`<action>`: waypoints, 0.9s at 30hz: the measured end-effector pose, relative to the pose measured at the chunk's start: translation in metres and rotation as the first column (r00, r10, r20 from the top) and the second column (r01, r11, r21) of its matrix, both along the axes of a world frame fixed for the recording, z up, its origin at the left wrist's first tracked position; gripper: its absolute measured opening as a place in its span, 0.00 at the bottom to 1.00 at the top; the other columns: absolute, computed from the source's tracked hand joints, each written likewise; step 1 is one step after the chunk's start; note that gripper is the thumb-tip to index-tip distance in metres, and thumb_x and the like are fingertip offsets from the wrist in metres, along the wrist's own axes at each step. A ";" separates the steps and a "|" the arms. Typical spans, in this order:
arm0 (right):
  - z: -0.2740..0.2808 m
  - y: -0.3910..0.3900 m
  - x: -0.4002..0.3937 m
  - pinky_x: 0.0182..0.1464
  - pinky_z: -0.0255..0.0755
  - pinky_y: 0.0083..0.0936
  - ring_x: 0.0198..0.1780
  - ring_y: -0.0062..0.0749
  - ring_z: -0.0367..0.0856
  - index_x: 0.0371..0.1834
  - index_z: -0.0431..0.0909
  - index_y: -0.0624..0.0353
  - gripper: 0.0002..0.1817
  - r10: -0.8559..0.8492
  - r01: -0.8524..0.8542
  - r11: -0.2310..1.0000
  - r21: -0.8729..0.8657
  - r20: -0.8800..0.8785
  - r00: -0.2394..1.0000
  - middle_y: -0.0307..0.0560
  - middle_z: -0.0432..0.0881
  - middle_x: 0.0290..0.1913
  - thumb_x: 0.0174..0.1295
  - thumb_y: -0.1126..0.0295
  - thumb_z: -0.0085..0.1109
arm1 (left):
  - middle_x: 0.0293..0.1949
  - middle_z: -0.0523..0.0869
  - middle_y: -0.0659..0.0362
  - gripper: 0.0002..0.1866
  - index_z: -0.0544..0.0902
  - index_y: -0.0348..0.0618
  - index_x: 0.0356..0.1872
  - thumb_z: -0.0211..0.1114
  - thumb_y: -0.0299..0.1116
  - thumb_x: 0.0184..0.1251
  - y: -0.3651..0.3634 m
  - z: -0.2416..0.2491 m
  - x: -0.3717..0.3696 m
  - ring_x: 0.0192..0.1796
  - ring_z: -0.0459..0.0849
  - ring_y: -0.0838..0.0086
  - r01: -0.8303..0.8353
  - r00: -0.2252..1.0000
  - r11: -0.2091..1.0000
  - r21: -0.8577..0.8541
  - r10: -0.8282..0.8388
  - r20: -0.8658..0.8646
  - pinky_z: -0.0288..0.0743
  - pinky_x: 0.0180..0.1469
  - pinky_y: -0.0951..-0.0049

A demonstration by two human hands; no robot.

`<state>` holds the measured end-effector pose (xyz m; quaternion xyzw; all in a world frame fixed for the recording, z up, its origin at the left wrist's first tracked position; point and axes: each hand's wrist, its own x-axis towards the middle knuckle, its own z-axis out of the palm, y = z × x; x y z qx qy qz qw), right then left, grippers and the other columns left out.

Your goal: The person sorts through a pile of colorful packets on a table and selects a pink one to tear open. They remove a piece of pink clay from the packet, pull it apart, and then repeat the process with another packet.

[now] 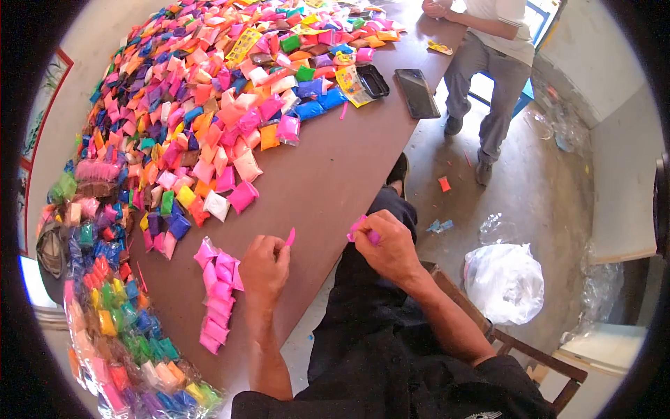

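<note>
Here's the left hand point(264, 271) over the tabletop point(307, 167), fingers curled in, thumb and forefinger pinching a thin pink strip point(290, 237) that pokes up past the fingertips. Across to the right hand point(389, 246), and it's closed around a crumpled pink piece point(366, 232), bits of it showing beyond the fingers, over by the table's near edge; the grip hides too much to tell exactly what it is. The two hands are apart, a stretch of bare brown surface between them.

Just beside the left hand, there's the cluster of pink packets point(219, 302), bunched in a long row on the tabletop. Beyond that, what a heap! The pile of colourful packets point(202, 119) sweeps along the far side, orange, pink, blue, green and purple, with a white packet point(216, 207) at its near fringe.

Up top, a black tray point(374, 81) sits against a yellow card point(353, 85), and a dark phone point(417, 93) lies near the edge. Another person point(501, 42) is at the table's far end, in grey trousers. Down on the floor point(453, 199), a puffy white bag point(504, 283).
</note>
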<state>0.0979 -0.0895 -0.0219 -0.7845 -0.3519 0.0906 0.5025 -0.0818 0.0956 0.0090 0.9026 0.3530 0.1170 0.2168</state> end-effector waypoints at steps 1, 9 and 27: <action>-0.001 0.001 -0.001 0.44 0.82 0.42 0.42 0.52 0.88 0.37 0.86 0.56 0.05 -0.010 0.010 1.000 0.009 0.005 1.000 0.52 0.86 0.41 0.63 0.68 0.71 | 0.37 0.85 0.53 0.06 0.84 0.44 0.38 0.71 0.32 0.67 -0.001 0.000 0.001 0.41 0.87 0.55 0.022 1.000 1.000 0.007 -0.022 0.000 0.80 0.42 0.55; 0.002 0.004 -0.005 0.44 0.81 0.42 0.41 0.52 0.87 0.36 0.85 0.58 0.06 -0.006 0.007 0.999 0.050 -0.019 1.000 0.52 0.85 0.40 0.62 0.69 0.72 | 0.41 0.87 0.46 0.07 0.80 0.40 0.45 0.66 0.30 0.73 -0.032 0.014 0.015 0.45 0.87 0.44 0.114 0.992 0.984 -0.139 -0.105 0.068 0.79 0.45 0.50; -0.004 0.010 -0.011 0.45 0.81 0.40 0.39 0.52 0.88 0.37 0.85 0.62 0.08 0.022 -0.029 0.995 -0.098 -0.067 0.998 0.55 0.86 0.36 0.60 0.69 0.72 | 0.41 0.85 0.51 0.07 0.86 0.41 0.47 0.68 0.29 0.72 -0.056 0.005 0.043 0.45 0.88 0.52 0.359 0.933 0.933 0.020 -0.360 0.026 0.81 0.44 0.56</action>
